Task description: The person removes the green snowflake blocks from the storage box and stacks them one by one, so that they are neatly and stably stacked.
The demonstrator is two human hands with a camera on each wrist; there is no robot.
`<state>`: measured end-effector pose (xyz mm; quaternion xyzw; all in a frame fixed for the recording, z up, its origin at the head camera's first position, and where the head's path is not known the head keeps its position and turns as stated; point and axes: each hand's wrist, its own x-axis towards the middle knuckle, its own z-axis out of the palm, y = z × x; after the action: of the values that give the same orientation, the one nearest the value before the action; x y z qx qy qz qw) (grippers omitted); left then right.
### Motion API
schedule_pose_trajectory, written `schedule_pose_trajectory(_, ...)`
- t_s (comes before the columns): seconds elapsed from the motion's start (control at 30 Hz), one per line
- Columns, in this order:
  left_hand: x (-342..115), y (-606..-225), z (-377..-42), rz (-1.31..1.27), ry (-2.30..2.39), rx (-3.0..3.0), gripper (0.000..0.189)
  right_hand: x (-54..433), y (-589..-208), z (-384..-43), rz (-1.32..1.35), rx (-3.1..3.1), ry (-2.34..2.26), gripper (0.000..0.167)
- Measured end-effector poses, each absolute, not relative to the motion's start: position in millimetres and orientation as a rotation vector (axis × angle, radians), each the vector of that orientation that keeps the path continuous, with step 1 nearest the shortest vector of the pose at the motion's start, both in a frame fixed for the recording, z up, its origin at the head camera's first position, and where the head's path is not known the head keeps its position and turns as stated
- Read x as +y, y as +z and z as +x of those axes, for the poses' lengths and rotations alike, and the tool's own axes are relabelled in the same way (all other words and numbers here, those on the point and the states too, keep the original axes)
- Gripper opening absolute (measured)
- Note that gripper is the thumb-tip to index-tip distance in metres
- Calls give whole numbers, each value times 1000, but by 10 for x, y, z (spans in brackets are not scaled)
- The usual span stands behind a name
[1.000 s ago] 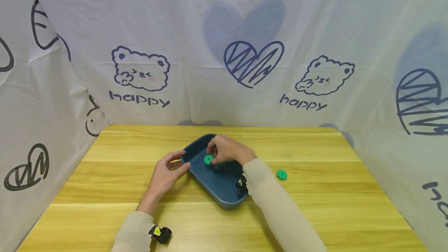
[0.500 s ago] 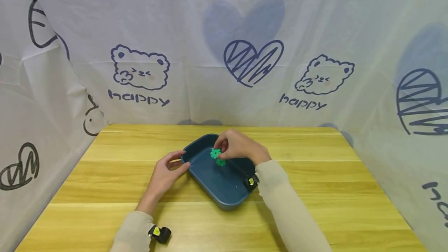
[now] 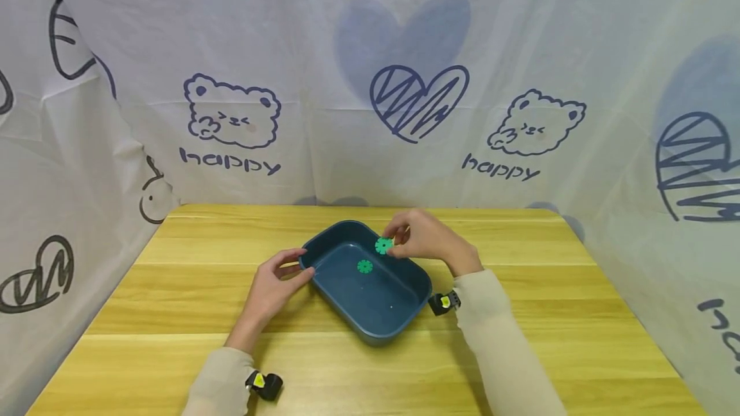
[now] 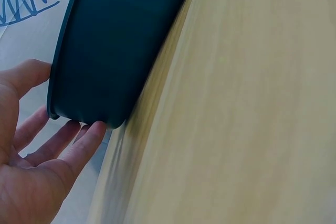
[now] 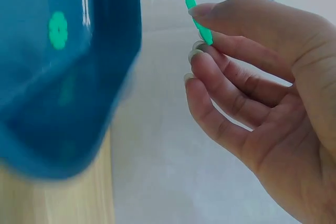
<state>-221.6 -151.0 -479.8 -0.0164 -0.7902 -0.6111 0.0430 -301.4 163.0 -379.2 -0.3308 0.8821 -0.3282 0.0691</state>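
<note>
A dark blue rectangular tray point(image 3: 370, 313) stands at a slant on the table. My left hand point(image 3: 276, 281) touches its left corner from outside, thumb on one side and fingers on the other; the left wrist view has these fingertips against the tray wall point(image 4: 115, 40). My right hand point(image 3: 421, 235) pinches a green notched snowflake disc point(image 3: 383, 246) between thumb and fingers, above the tray's far right rim. Edge-on, the held disc point(image 5: 202, 27) shows in the right wrist view. Another green snowflake disc point(image 3: 365, 266) lies flat on the tray floor.
The wooden table point(image 3: 173, 313) runs up to a white cloth point(image 3: 335, 165) printed with bears and hearts, which also hangs at both sides. Each wrist wears a small black camera point(image 3: 445, 303). The right sleeve point(image 3: 491, 326) covers part of the table.
My right hand has moved right and up with the held disc, uncovering the other disc in the tray. A disc on the table at right is now hidden behind the sleeve. Left hand still.
</note>
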Motion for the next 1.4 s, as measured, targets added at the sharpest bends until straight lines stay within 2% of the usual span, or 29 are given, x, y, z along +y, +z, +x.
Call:
schedule_pose_trajectory(0.33,-1523,-4779,-2214,-53,-1854,-2426,50,2194,-3833,-2905,-949,2789,-1026,20)
schedule_pose_trajectory(0.73,-1522,-4787,-2224,-58,-1848,-2431,50,2693,-4071,-2751,-787,2851,-1016,20)
schedule_pose_trajectory(1.4,-1528,-4789,-2209,-53,-1856,-2436,51,3068,-4389,-2690,-683,2836,-1047,22)
